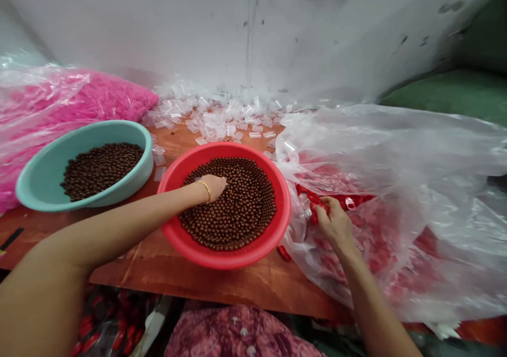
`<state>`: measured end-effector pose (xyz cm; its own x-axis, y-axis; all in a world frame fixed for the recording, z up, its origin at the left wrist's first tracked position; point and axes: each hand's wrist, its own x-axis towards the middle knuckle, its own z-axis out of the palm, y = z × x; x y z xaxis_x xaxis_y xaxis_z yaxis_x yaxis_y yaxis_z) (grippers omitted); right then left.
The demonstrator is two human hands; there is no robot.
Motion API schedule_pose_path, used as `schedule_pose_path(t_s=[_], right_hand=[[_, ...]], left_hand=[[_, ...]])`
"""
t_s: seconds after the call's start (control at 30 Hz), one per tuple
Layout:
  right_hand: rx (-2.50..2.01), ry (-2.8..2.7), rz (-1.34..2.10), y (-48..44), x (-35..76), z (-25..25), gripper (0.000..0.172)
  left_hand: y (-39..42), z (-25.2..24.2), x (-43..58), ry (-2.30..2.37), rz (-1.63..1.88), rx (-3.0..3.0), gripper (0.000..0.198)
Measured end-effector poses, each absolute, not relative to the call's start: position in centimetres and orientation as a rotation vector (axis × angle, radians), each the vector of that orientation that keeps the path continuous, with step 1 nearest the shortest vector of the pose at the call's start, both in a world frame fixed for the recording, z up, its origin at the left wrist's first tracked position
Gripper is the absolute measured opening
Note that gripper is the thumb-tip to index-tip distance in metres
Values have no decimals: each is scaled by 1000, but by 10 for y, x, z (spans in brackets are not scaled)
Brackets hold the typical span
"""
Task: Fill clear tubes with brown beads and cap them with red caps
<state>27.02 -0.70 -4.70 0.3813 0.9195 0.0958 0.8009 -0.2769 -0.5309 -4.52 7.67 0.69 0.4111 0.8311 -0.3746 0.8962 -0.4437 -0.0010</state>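
Observation:
My left hand [216, 188], with a gold bangle at the wrist, is down in the brown beads [233, 219] that partly fill a red basin [224, 259]. Its fingers are curled together, and a small pale edge shows at them; what they hold is not clear. At the opening of a clear plastic bag [396, 140], my right hand [330, 217] has thumb and fingers closed on a small shiny red plastic piece [315, 198]. More red pieces [356, 201] lie behind and beside that hand, inside the bag.
A teal basin [47, 161] with brown beads stands left. Behind it lies a bag of pink material [114, 95]. Small clear plastic pieces [222, 122] are scattered along the wall. One red piece [284, 253] lies by the red basin. More red items [119, 330] show below the table edge.

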Motion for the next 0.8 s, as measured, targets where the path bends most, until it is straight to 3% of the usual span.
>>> schedule_pose_path(t_s=[0.3, 0.63, 0.8], right_hand=[[-1596, -1135, 800, -24, 252, -44, 38], [-1222, -1084, 1045, -29, 226, 3, 29], [-1114, -1359, 987, -14, 190, 23, 28]], left_hand=[[103, -20, 5, 1615, 68, 2003, 20], [80, -7, -26, 994, 651, 1327, 34], [55, 7, -31, 713, 648, 1057, 47]])
